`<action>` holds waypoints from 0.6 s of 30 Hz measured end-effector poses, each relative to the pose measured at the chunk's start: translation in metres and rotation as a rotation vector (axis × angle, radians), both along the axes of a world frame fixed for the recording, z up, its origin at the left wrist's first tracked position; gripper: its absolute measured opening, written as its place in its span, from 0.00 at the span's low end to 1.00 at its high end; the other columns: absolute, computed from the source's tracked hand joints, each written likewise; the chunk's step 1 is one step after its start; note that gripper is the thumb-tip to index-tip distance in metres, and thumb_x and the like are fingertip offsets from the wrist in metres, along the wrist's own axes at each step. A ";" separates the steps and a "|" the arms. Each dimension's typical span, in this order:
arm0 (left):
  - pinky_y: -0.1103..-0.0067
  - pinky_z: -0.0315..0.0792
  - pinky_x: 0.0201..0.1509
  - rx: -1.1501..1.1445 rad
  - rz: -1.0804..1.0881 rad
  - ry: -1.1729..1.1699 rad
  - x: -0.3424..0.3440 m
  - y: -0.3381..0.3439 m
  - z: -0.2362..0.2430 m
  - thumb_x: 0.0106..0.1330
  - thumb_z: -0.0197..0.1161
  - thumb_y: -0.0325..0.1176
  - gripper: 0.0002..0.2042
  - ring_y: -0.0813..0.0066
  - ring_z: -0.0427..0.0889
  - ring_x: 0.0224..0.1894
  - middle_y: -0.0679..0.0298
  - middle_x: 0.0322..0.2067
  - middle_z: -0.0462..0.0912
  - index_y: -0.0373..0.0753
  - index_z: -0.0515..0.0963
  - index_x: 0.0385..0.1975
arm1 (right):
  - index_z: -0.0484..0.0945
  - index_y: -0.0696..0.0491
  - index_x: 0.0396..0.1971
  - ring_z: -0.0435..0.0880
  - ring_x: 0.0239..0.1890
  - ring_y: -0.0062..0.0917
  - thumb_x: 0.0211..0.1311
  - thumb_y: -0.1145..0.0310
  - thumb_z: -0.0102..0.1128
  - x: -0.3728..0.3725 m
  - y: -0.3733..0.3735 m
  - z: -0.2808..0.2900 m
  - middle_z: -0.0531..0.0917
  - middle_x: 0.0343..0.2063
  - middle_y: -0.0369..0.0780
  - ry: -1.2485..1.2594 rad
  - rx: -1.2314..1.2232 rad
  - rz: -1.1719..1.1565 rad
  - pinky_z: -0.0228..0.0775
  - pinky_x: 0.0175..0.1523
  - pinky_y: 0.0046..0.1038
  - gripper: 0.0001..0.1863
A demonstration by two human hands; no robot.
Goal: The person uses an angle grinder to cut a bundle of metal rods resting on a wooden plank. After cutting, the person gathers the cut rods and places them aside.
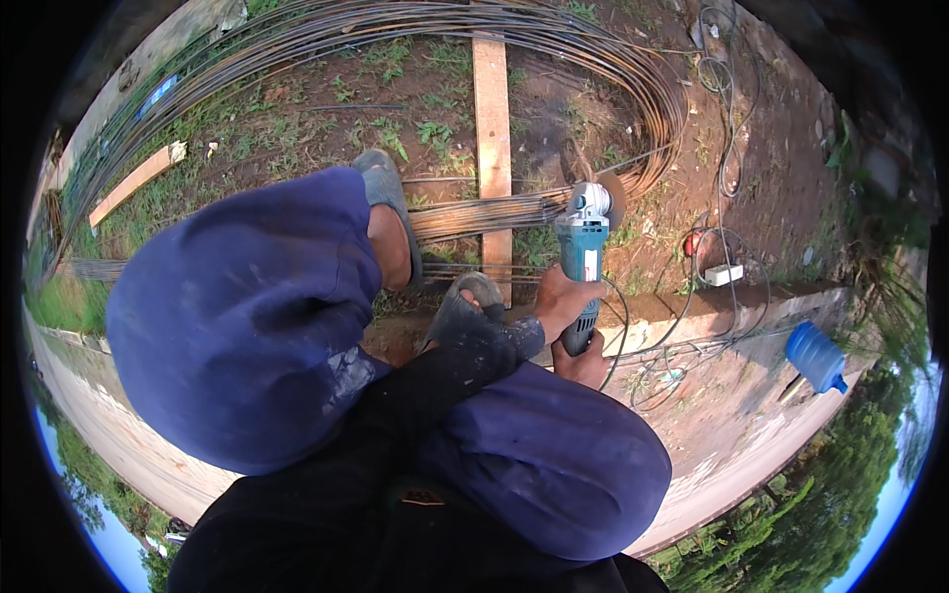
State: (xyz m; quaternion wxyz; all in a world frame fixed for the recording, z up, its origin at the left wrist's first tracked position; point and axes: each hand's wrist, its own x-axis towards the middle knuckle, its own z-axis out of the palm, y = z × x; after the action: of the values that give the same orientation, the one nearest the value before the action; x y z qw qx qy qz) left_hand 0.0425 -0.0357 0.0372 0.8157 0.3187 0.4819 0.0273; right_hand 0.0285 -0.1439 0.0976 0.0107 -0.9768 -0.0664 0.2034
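Note:
My left hand [565, 299], in a dark sleeve reaching across between my knees, is closed around the body of a teal angle grinder [580, 242]. Behind it, my right hand [585, 364] grips the grinder's rear end; its forearm is hidden by my right knee. The grinder's silver head and its disc [616, 201] are beside the ends of a bundle of thin steel rods [484, 215]. Whether the disc touches the rods I cannot tell. The bundle lies across a wooden plank [491, 119]. My sandalled feet [390, 198] stand close to the bundle.
A large coil of steel rods [652, 89] curves around the far side. Black cables [730, 128] run on the soil at right, with a white socket block [724, 275]. A blue water jug [816, 356] lies on the pavement at right. Another board [133, 185] lies at left.

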 end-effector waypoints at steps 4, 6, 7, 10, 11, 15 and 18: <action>0.75 0.72 0.33 -0.024 -0.081 -0.021 -0.001 -0.006 0.017 0.50 0.73 0.31 0.14 0.76 0.78 0.29 0.64 0.28 0.80 0.36 0.77 0.34 | 0.76 0.53 0.47 0.86 0.31 0.51 0.40 0.54 0.75 -0.001 -0.021 0.004 0.83 0.23 0.53 -0.026 0.122 -0.017 0.76 0.38 0.46 0.33; 0.75 0.72 0.33 -0.115 -0.056 -0.005 -0.013 -0.008 0.017 0.51 0.72 0.31 0.14 0.76 0.79 0.30 0.64 0.29 0.80 0.35 0.77 0.35 | 0.76 0.52 0.46 0.85 0.31 0.50 0.43 0.55 0.73 -0.006 -0.016 0.015 0.84 0.23 0.53 0.018 0.011 0.000 0.76 0.37 0.47 0.29; 0.75 0.72 0.34 -0.161 -0.042 0.005 -0.019 -0.009 0.017 0.51 0.72 0.31 0.14 0.77 0.79 0.30 0.63 0.29 0.80 0.35 0.76 0.35 | 0.76 0.52 0.46 0.85 0.31 0.50 0.44 0.56 0.72 -0.010 -0.014 0.018 0.84 0.24 0.53 0.041 -0.045 0.009 0.76 0.37 0.47 0.28; 0.74 0.72 0.34 -0.195 0.031 0.063 -0.032 -0.017 0.010 0.52 0.72 0.30 0.13 0.75 0.79 0.29 0.63 0.29 0.80 0.36 0.76 0.34 | 0.74 0.51 0.47 0.85 0.30 0.50 0.46 0.56 0.71 -0.021 -0.017 0.017 0.84 0.23 0.53 0.127 -0.067 0.011 0.76 0.36 0.47 0.28; 0.74 0.72 0.34 -0.224 0.048 0.071 -0.037 -0.019 0.008 0.52 0.72 0.30 0.13 0.75 0.79 0.29 0.63 0.29 0.79 0.36 0.76 0.34 | 0.73 0.50 0.48 0.85 0.30 0.50 0.46 0.56 0.70 -0.023 -0.016 0.017 0.84 0.24 0.53 0.164 -0.110 0.004 0.76 0.36 0.48 0.28; 0.73 0.73 0.33 -0.282 0.015 0.030 -0.053 -0.025 -0.009 0.54 0.69 0.27 0.11 0.72 0.80 0.28 0.63 0.28 0.79 0.36 0.75 0.35 | 0.70 0.49 0.50 0.86 0.31 0.50 0.48 0.56 0.69 -0.029 -0.010 0.022 0.84 0.24 0.51 0.285 -0.220 -0.029 0.76 0.40 0.47 0.29; 0.72 0.74 0.32 -0.357 0.064 0.044 -0.061 -0.035 -0.020 0.54 0.68 0.26 0.09 0.71 0.81 0.28 0.63 0.28 0.79 0.36 0.76 0.33 | 0.70 0.49 0.48 0.86 0.32 0.49 0.48 0.56 0.69 -0.035 -0.012 0.026 0.85 0.24 0.50 0.312 -0.249 -0.040 0.76 0.41 0.46 0.28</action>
State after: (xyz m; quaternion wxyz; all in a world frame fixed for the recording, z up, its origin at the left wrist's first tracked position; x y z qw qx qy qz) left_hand -0.0187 -0.0706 0.0172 0.8473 0.1540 0.5068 -0.0400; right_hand -0.0061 -0.1554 0.1233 -0.0961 -0.9283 -0.0189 0.3587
